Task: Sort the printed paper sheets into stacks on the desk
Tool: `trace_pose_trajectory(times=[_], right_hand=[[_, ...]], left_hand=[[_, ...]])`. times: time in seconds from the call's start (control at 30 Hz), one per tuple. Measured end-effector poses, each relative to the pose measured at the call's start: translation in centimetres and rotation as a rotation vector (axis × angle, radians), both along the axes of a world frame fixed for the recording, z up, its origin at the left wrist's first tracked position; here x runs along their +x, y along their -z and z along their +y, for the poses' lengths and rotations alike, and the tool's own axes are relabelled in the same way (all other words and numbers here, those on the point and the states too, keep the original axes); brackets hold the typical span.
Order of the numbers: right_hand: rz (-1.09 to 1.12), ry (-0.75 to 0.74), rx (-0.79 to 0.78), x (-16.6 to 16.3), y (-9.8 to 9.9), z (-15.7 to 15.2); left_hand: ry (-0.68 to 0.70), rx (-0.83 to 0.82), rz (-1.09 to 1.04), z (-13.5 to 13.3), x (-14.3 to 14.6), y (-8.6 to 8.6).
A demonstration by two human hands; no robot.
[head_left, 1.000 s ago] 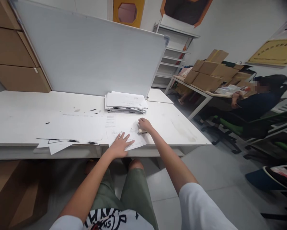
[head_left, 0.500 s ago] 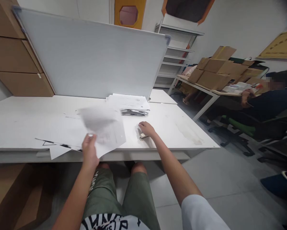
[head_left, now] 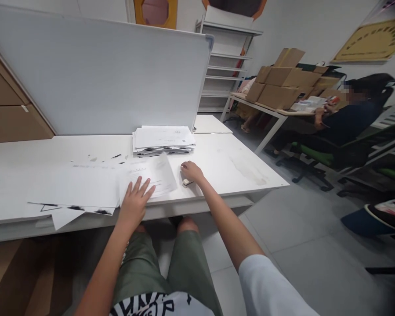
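1. Left hand (head_left: pixel 136 201): open and flat, fingers spread, palm down on the near edge of a white printed sheet of paper (head_left: pixel 156 173). Not gripping it, only pressing.
2. White printed sheet of paper: lies on the white bench (head_left: pixel 240 169) near the front edge, slightly skewed. Its left side overlaps a row of loose white sheets with black marks (head_left: pixel 75 186).
3. Right hand (head_left: pixel 191 169): fingers curled, knuckles up, resting on the bench just right of the sheet. It touches a small pale block-shaped object (head_left: pixel 186 182) at its underside. I cannot tell whether it is gripped.
4. Thick stack of white papers (head_left: pixel 163 138): behind the sheet, against the foot of a large grey-white board (head_left: pixel 95 74) propped upright on the bench.
5. Background right: a seated person in dark clothing (head_left: pixel 345 120) at another table with brown cardboard boxes (head_left: pixel 281 85). White metal shelving (head_left: pixel 225 66) stands at the wall.
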State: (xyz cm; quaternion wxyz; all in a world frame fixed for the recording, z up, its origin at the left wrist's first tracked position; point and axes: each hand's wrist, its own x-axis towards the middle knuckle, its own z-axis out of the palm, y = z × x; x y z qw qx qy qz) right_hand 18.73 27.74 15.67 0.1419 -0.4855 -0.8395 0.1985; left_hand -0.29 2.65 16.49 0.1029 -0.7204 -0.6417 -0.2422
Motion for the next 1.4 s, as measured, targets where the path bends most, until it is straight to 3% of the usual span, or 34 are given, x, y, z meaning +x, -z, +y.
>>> trace_pose_trajectory(times=[0.13, 0.4, 0.57, 0.77, 1.23, 1.4], right_hand=[[0.002, 0.012, -0.007, 0.1, 0.2, 0.3], [0.022, 0.056, -0.015, 0.3, 0.0, -0.2], [0.036, 0.085, -0.02, 0.5, -0.2, -0.4], [0.036, 0.066, -0.027, 0.5, -0.4, -0.5], [-0.001, 0.027, 0.007, 0.6, -0.6, -0.7], [-0.013, 0.025, 0.012, 0.5, -0.9, -0.8]], left_hand=[[-0.013, -0.164, 0.171, 1.3, 2.9, 1.5], [-0.012, -0.225, 0.127, 2.1, 4.6, 3.1], [-0.012, -0.205, 0.065, 2.0, 4.5, 3.5], [-0.113, -0.106, -0.108, 1.5, 3.7, 4.3], [-0.047, -0.098, 0.02, 1.4, 4.9, 4.3], [-0.129, -0.156, 0.045, 0.5, 5.9, 3.5]])
